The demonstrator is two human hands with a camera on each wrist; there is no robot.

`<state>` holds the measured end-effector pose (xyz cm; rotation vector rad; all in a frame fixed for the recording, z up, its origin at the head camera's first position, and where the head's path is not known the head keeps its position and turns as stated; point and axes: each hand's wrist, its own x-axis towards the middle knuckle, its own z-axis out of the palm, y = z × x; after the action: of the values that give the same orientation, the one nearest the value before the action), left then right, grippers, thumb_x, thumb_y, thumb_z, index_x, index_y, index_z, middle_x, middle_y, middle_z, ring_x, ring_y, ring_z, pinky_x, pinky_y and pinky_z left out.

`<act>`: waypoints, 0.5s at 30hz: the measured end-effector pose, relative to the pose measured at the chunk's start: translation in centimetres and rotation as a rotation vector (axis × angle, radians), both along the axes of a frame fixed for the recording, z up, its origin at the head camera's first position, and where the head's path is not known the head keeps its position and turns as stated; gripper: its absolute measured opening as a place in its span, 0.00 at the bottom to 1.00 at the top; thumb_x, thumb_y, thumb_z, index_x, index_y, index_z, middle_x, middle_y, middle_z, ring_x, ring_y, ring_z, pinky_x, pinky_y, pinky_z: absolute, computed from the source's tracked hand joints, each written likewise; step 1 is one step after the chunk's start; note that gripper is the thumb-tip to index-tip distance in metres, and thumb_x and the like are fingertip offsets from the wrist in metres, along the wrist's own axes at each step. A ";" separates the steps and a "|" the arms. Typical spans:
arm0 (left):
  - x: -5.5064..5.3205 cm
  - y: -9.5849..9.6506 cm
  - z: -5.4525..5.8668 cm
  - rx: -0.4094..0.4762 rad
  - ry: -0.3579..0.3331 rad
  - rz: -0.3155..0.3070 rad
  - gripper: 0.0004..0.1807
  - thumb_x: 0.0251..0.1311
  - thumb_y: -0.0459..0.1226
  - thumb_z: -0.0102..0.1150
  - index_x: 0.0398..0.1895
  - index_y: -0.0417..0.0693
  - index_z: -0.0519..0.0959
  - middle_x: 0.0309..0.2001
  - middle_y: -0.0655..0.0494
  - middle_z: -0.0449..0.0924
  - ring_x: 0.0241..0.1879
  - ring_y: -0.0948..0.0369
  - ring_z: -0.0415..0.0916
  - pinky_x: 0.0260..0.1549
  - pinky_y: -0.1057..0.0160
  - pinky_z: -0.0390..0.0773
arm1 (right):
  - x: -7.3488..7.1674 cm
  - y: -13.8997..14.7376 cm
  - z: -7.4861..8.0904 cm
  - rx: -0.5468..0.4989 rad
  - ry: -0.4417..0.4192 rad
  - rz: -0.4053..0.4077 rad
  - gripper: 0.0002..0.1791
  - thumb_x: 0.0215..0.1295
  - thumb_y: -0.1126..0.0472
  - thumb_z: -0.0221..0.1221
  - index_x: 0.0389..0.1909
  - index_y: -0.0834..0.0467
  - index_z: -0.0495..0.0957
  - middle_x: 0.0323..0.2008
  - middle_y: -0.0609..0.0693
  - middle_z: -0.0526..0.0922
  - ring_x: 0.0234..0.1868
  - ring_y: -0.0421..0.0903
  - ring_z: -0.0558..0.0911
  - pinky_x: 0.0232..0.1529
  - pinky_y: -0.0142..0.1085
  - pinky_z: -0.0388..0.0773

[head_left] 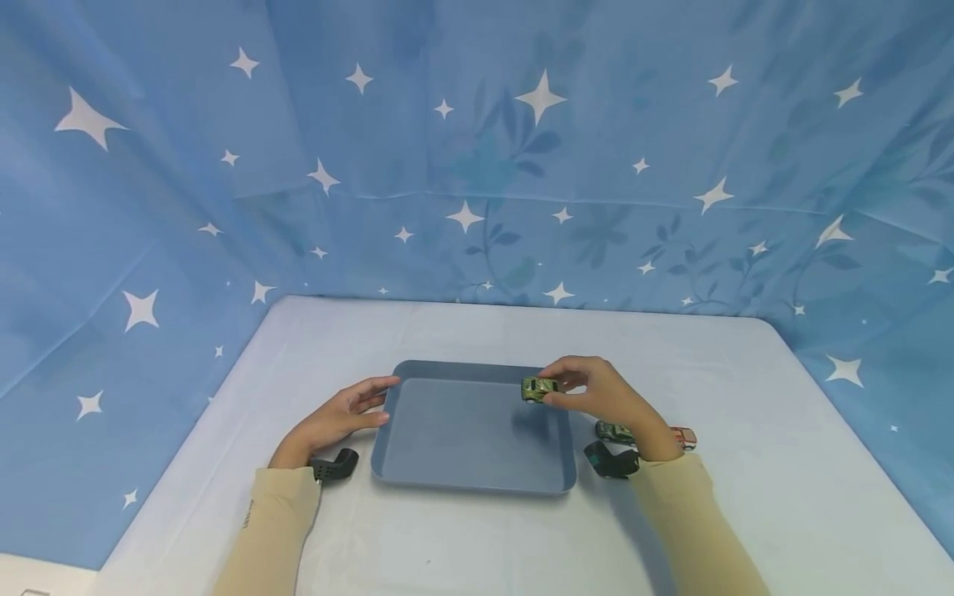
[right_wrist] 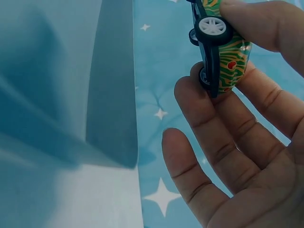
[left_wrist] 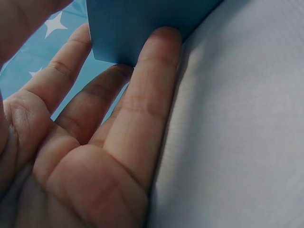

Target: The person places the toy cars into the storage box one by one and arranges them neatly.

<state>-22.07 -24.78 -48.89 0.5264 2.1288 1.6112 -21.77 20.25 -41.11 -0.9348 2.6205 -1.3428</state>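
Several fingertips and the thumb of my right hand [head_left: 599, 387] pinch a striped toy car [head_left: 540, 389], green and yellow with white-spoked wheels. The gap between them is only as wide as the car, probably because so small a thing needs just a fingertip grip; my little finger stands away from it. The car is raised over the far right part of a shallow blue-grey tray [head_left: 462, 430], with a shadow on the tray floor below. My left hand [head_left: 335, 418] grasps nothing: its fingers are fairly straight, the thumb well apart from them, with fingertips against the tray's left wall, I judge to steady it. A dark device [head_left: 335, 465] sits at my left wrist, another dark unit [head_left: 611, 459] at my right. Beside that right wrist, partly hidden by it, a dark green car [head_left: 614, 432] and an orange-red car [head_left: 684, 437] lie right of the tray, perhaps for easy reach. All this rests on a white-covered table [head_left: 462, 538], and beyond hangs a blue starry curtain [head_left: 417, 149].
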 end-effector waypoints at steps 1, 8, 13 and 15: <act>0.0 0.0 0.0 0.000 -0.002 0.002 0.39 0.78 0.37 0.63 0.85 0.39 0.59 0.85 0.35 0.52 0.83 0.32 0.49 0.76 0.32 0.61 | -0.1 -0.1 -0.1 -0.002 -0.008 -0.002 0.13 0.67 0.70 0.72 0.51 0.67 0.87 0.48 0.57 0.89 0.44 0.41 0.86 0.52 0.46 0.87; -0.1 0.1 -0.1 -0.001 0.008 0.002 0.38 0.78 0.37 0.64 0.85 0.38 0.60 0.85 0.35 0.53 0.82 0.31 0.50 0.76 0.32 0.61 | -0.2 -1.1 -0.5 0.003 -0.058 -0.004 0.14 0.68 0.68 0.73 0.52 0.66 0.87 0.48 0.56 0.89 0.44 0.42 0.86 0.51 0.48 0.87; -0.1 0.0 0.0 0.001 0.007 0.003 0.39 0.77 0.37 0.64 0.85 0.38 0.60 0.84 0.34 0.54 0.82 0.31 0.50 0.76 0.32 0.61 | -0.3 -2.0 -0.6 0.001 -0.079 -0.003 0.14 0.69 0.66 0.73 0.52 0.65 0.88 0.49 0.56 0.89 0.47 0.47 0.87 0.53 0.48 0.87; -0.1 -0.1 0.0 0.003 0.012 0.001 0.39 0.77 0.37 0.64 0.85 0.37 0.60 0.84 0.34 0.54 0.82 0.31 0.50 0.76 0.32 0.61 | -0.3 -2.3 -0.7 -0.002 -0.086 0.000 0.14 0.69 0.66 0.73 0.52 0.65 0.88 0.49 0.55 0.89 0.48 0.49 0.87 0.53 0.45 0.86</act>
<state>-22.15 -24.84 -48.94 0.5378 2.1363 1.6153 -22.09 17.92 -41.80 -0.8563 2.5564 -1.3540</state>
